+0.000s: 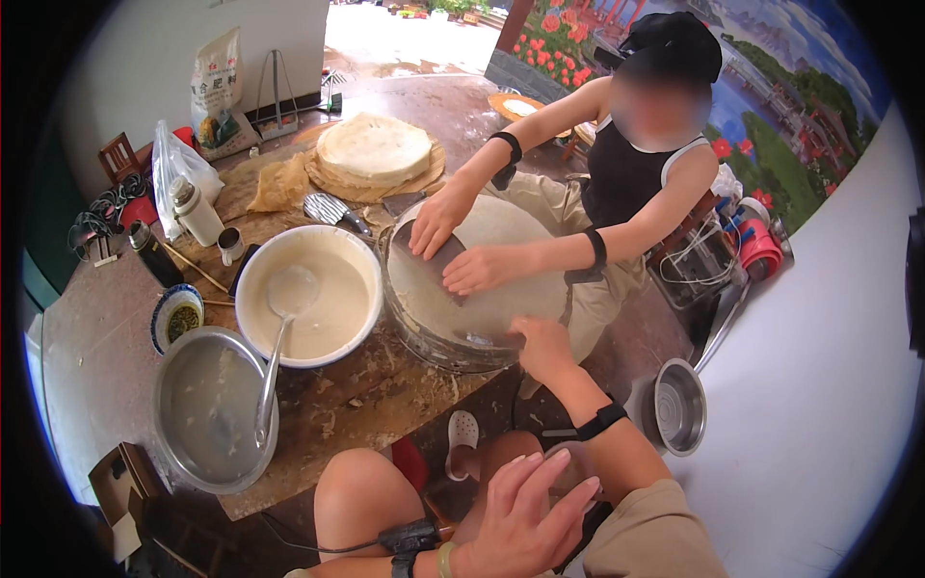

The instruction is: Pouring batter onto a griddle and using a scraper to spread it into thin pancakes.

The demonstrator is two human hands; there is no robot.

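My left hand (533,506) is raised above my knees, fingers apart, with nothing in it. Out at the near right edge of a large round griddle (434,352), my right hand (541,345) has its fingers closed together at the rim; what they pinch is too small to tell. A pale, thin sheet of batter (511,241) covers the griddle top. Across the griddle sits another person, whose two hands (458,246) press a dark flat scraper (448,258) on the sheet's left part.
Left of the griddle stand a white basin of batter (361,337) with a ladle (275,376) and a metal basin (169,414). Behind lie stacked flatbreads (374,149) and a striped brush-like tool (332,207). A bowl (157,323) and flasks (198,214) stand farther left; a long-handled pot (680,405), right.
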